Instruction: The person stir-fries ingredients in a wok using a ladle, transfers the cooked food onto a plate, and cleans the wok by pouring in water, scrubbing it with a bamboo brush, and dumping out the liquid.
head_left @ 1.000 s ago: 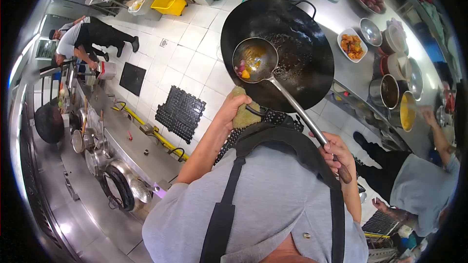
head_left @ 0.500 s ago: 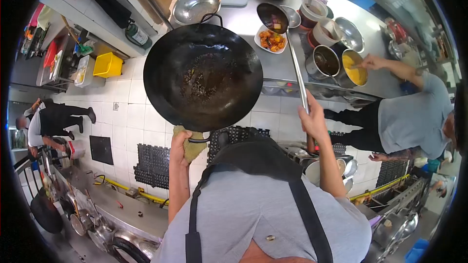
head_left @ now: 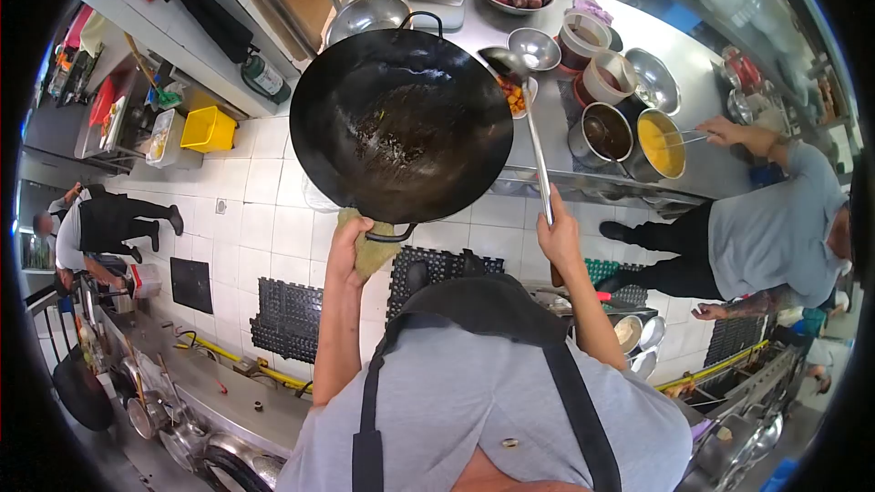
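Gripping the handle of the ladle (head_left: 539, 150), the right hand (head_left: 560, 235) had its fingers closed around the lower part. The long axis of the ladle went forward from this hand, leaning a little to the left, and its round head was at the far end, beyond the right rim of the wok (head_left: 401, 128). In the view, this head overlapped the edge of the dish (head_left: 532, 89) with orange food (head_left: 511, 97); if it touched, I cannot tell, and its contents were not clear. The left hand (head_left: 346, 244) was clenched on a folded cloth (head_left: 375, 256), at the near loop handle of the wok, so the wok lay forward and to the right of this hand. For the ladle and the dish, the right hand was the nearer one; for the near loop handle, it was the left.
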`<state>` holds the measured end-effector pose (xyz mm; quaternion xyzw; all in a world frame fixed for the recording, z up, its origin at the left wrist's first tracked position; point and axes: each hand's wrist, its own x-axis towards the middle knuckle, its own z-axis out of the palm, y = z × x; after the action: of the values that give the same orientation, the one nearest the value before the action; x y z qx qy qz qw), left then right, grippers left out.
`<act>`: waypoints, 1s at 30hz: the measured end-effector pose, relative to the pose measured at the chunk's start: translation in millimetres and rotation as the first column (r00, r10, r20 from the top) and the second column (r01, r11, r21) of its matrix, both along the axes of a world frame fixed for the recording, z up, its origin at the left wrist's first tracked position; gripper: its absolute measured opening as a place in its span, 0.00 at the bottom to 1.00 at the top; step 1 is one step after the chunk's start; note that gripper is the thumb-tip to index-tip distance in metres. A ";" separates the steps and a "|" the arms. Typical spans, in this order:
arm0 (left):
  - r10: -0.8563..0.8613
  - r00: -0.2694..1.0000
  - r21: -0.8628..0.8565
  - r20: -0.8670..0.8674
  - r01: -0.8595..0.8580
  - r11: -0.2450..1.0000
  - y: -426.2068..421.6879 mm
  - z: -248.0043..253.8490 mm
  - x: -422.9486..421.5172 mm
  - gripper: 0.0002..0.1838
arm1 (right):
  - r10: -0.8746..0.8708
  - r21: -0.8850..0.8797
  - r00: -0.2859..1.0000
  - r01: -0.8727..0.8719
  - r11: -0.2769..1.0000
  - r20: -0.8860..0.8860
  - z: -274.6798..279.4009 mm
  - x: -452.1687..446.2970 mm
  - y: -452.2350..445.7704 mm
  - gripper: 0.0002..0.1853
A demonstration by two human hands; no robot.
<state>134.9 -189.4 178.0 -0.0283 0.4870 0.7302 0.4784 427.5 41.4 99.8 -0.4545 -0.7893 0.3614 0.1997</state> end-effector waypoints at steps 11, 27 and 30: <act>0.007 0.999 -0.011 -0.038 -0.007 1.000 -2.7 -9.6 -0.3 0.24 | 0.018 0.009 1.000 -0.018 1.000 -0.003 11.1 8.3 -7.4 0.37; -0.044 0.997 -0.015 -0.068 0.043 0.999 -11.7 -5.4 4.0 0.22 | 0.043 0.084 0.997 -0.048 0.995 0.063 11.5 27.1 -11.3 0.38; -0.036 0.998 -0.043 -0.053 0.034 0.999 -11.9 -9.9 6.3 0.22 | 0.078 0.140 0.996 -0.082 0.987 0.037 2.9 31.4 -5.7 0.37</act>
<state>141.1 -201.2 168.1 -0.0104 0.5152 0.7119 0.4772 458.9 35.7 102.6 -0.4125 -0.8336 0.3052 0.2045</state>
